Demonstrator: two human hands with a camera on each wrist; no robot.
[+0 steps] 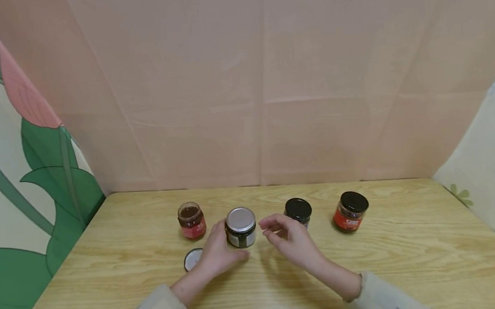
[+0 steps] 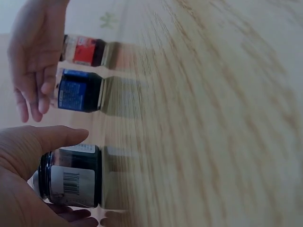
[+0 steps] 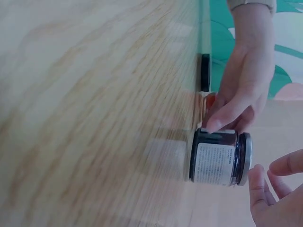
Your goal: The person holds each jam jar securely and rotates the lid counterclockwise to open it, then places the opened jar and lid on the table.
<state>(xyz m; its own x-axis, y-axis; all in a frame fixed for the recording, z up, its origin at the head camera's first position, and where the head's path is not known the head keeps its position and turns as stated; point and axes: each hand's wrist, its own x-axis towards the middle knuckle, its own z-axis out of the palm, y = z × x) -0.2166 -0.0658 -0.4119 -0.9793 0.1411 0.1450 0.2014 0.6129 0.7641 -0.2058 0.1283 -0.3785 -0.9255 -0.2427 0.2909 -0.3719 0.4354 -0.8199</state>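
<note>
A dark glass jar (image 1: 242, 237) with a silver lid and a pale label stands upright on the wooden table. My left hand (image 1: 221, 253) holds it from the left, with the fingers along its side and the thumb across the front. The left wrist view shows a barcode on the jar's label (image 2: 72, 184). Just right of this jar, my right hand (image 1: 294, 242) hovers with loosely bent fingers and nothing in them. In the right wrist view its fingertips (image 3: 257, 174) come close to the silver lid (image 3: 245, 159).
Left of the held jar stands a lidless jar (image 1: 192, 223) with a pinkish-red label. A loose lid (image 1: 192, 259) lies near my left wrist, pale inside up. Behind my right hand is a black-lidded jar (image 1: 298, 210) with a blue label; farther right, a red-labelled jar (image 1: 349, 217).
</note>
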